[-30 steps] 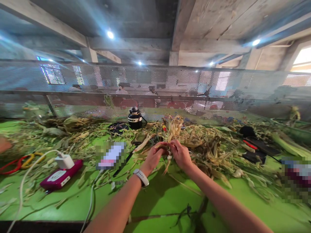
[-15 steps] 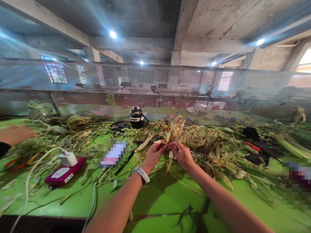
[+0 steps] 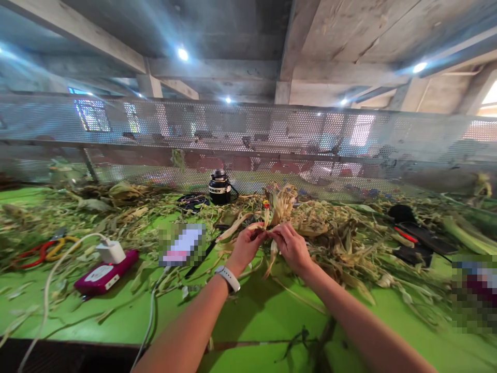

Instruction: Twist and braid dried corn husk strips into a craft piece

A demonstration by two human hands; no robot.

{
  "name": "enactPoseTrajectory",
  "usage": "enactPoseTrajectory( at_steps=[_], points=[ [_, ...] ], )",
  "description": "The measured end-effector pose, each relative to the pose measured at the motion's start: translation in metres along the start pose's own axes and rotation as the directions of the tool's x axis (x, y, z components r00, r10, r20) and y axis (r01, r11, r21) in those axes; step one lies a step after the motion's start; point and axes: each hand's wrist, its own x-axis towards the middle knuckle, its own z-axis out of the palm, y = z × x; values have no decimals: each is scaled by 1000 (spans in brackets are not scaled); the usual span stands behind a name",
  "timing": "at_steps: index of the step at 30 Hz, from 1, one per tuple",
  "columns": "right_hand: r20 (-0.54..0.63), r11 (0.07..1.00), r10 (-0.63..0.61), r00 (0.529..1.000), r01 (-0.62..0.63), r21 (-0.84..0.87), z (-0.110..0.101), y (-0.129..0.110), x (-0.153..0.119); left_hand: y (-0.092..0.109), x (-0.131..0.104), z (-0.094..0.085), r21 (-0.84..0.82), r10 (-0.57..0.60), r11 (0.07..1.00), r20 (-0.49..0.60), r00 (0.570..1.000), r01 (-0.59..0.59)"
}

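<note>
Near the middle of the table my left hand (image 3: pixel 248 248) and my right hand (image 3: pixel 290 246) meet, fingers pinched together on a dry corn husk (image 3: pixel 273 253). A strip of it hangs below the fingertips. The exact spot where the fingers grip is partly hidden. Just behind my hands stands a bundle of pale dried husks (image 3: pixel 284 204), with a small red item (image 3: pixel 266 204) beside it. A white watch band circles my left wrist.
The green table (image 3: pixel 233 326) carries heaps of dried husks (image 3: pixel 345 233). To the left lie a phone (image 3: pixel 182 246), a magenta power strip (image 3: pixel 106 272) with a white plug, and scissors (image 3: pixel 46 252) with red and yellow handles. A black jar (image 3: pixel 219 187) stands before the mesh panel (image 3: pixel 248 129).
Another person's hand at the far left has gone out of view, uncovering the scissors. My hands stay almost in place, still pinching the husk.
</note>
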Motion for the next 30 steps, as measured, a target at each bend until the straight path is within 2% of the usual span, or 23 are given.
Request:
enactPoseTrajectory(
  at_steps=[4,8,16,20,26,30],
  points=[
    [18,995,30,999,-31,92,6,10,-1,1,1,2,-10,-4,1000,-22,1000,4],
    [9,994,23,1000,-24,109,9,16,-2,1,1,2,25,13,1000,-25,1000,-12],
    [-1,984,-53,999,52,168,11,13,-2,5,-4,-1,128,29,992,-35,999,-25],
    [-14,981,-69,998,70,180,12,10,-2,2,-2,-1,121,86,989,-27,996,-83],
    [1,995,1,1000,-1,96,10,12,0,2,3,-5,159,143,978,-56,988,-132],
    [40,1000,-17,999,17,-10,9,13,0,1,4,-9,252,168,957,-75,983,-144]
  ],
)
